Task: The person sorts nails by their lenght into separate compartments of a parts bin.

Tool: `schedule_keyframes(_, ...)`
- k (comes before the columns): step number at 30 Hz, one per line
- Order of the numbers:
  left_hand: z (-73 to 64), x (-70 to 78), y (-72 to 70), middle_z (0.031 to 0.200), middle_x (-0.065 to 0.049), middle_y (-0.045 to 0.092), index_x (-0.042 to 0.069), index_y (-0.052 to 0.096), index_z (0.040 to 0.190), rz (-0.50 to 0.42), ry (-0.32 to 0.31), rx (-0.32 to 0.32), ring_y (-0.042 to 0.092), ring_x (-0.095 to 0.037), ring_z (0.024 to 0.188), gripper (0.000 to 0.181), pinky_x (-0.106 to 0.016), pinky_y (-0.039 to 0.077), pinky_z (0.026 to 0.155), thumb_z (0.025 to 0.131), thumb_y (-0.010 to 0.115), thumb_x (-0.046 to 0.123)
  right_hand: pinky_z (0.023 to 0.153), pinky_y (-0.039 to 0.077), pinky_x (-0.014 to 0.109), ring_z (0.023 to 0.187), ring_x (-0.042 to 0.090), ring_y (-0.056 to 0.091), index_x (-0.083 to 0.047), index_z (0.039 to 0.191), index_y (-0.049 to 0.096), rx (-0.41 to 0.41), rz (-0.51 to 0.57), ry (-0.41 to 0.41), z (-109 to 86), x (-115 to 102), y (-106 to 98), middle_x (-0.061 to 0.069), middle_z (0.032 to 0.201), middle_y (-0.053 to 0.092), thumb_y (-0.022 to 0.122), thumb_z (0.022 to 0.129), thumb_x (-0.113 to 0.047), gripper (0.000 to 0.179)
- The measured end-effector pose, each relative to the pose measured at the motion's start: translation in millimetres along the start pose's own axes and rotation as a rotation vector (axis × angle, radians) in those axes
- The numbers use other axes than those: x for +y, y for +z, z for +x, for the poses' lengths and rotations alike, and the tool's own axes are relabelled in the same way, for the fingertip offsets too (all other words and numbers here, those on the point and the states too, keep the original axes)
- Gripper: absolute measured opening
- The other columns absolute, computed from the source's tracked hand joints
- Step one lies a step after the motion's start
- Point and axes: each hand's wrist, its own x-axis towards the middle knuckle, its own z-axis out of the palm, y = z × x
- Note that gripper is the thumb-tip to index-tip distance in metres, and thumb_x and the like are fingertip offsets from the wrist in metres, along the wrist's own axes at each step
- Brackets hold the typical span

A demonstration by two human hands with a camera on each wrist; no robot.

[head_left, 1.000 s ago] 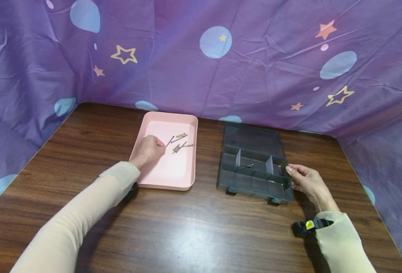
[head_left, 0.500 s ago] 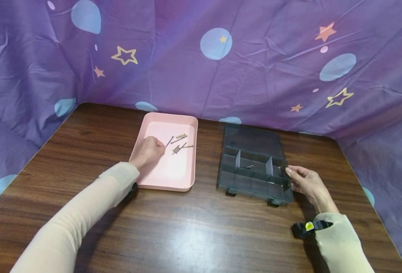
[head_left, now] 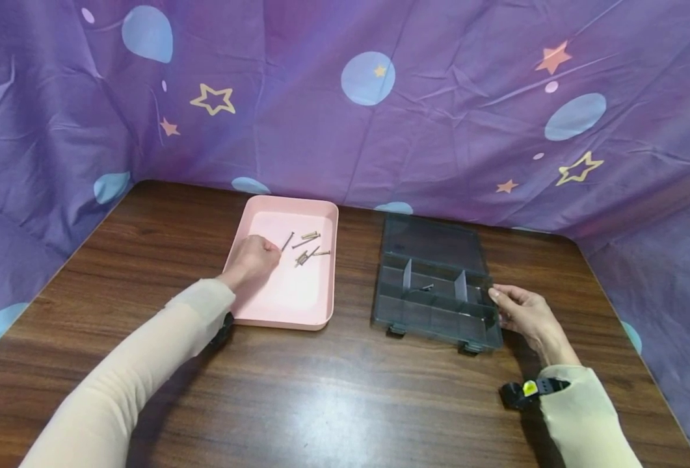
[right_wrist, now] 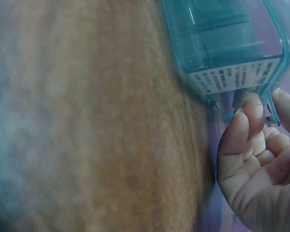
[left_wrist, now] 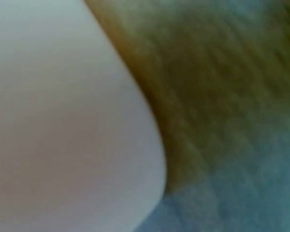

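In the head view my left hand [head_left: 253, 261] is inside the pink tray [head_left: 304, 324], pinching the lower end of a long grey screw [head_left: 287, 242] whose head points up and away. Several more screws, brass-coloured and grey, lie just right of it in the tray. My right hand [head_left: 533, 320] grips the right side of a dark see-through compartment box [head_left: 438, 322], lid laid back. Thumb and fingertips [right_wrist: 253, 113] meet the box's end below a printed label [right_wrist: 237, 76] in the right wrist view. A small grey screw [head_left: 426, 287] lies in the middle back compartment.
The brown wooden table [head_left: 321, 390] carries the tray and box with a gap between them. A purple patterned cloth [head_left: 298, 130] hangs behind and at both sides. Pale blurred surface fills much of the left wrist view.
The grey screw in my left hand has shifted slightly left, away from the other screws, along with the hand. My right hand keeps its grip on the box.
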Motion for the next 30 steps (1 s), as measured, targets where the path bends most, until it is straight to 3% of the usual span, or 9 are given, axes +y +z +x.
schedule_keyframes(3,0.4,0.4,-0.8,0.050,0.004,0.048,0.010,0.059,0.056,-0.004,-0.002,0.010,0.041,-0.012,0.054,0.026,-0.022,0.032,0.050,0.080,0.051,0.008,0.063,0.052,0.022,0.068,0.000,0.055,-0.005,0.122,0.054,-0.004,0.025,-0.002,-0.3,0.3,0.0,-0.018,0.075,0.058,0.057,0.092,-0.037,0.044)
schedule_keyframes(6,0.2,1.4,-1.7,0.057,0.002,0.056,0.005,0.067,0.065,-0.008,-0.007,0.015,0.045,-0.012,0.058,0.022,-0.021,0.034,0.053,0.081,0.052,0.009,0.061,0.051,0.022,0.066,0.000,0.055,-0.019,0.109,0.059,-0.015,0.077,-0.014,-0.8,0.7,-0.2,-0.016,0.074,0.058,0.058,0.092,-0.034,0.022)
schedule_keyframes(10,0.0,2.2,-2.4,0.060,0.000,0.059,0.005,0.068,0.067,0.003,-0.029,0.008,0.047,-0.014,0.061,0.023,-0.022,0.035,0.054,0.082,0.052,0.011,0.059,0.051,0.021,0.064,0.000,0.055,-0.031,0.096,0.060,-0.028,0.119,-0.020,-1.1,1.3,-0.7,-0.015,0.073,0.058,0.058,0.093,-0.032,0.004)
schedule_keyframes(17,-1.0,3.1,-2.9,0.068,-0.001,0.062,0.007,0.069,0.070,0.005,-0.056,-0.016,0.050,-0.015,0.065,0.022,-0.022,0.036,0.054,0.084,0.053,0.014,0.061,0.051,0.022,0.066,0.000,0.054,-0.026,0.102,0.058,-0.016,0.064,-0.022,-0.6,0.4,-1.5,-0.016,0.073,0.057,0.057,0.093,-0.035,0.014)
schedule_keyframes(21,-2.5,5.3,-3.6,0.074,-0.004,0.064,0.006,0.069,0.074,-0.005,-0.043,-0.027,0.050,-0.016,0.067,0.021,-0.022,0.036,0.054,0.083,0.053,0.015,0.059,0.051,0.021,0.064,0.000,0.055,-0.032,0.094,0.059,-0.029,0.104,-0.031,-0.1,0.4,-1.5,-0.015,0.072,0.057,0.057,0.093,-0.031,0.002)
schedule_keyframes(23,-3.6,7.0,-4.3,0.075,-0.005,0.065,0.004,0.070,0.079,-0.025,-0.032,-0.037,0.050,-0.015,0.068,0.021,-0.022,0.036,0.055,0.083,0.052,0.014,0.059,0.050,0.021,0.063,0.001,0.055,-0.033,0.092,0.060,-0.032,0.122,-0.034,-0.1,0.6,-1.4,-0.015,0.072,0.057,0.057,0.093,-0.029,0.004)
schedule_keyframes(30,-4.2,14.8,-4.8,0.066,-0.001,0.057,0.002,0.067,0.081,-0.077,-0.028,-0.051,0.044,-0.011,0.062,0.019,-0.019,0.033,0.052,0.084,0.050,0.011,0.059,0.051,0.022,0.063,0.001,0.054,-0.023,0.102,0.059,-0.023,0.091,-0.036,0.2,0.7,-0.8,-0.015,0.072,0.056,0.057,0.094,-0.031,0.012)
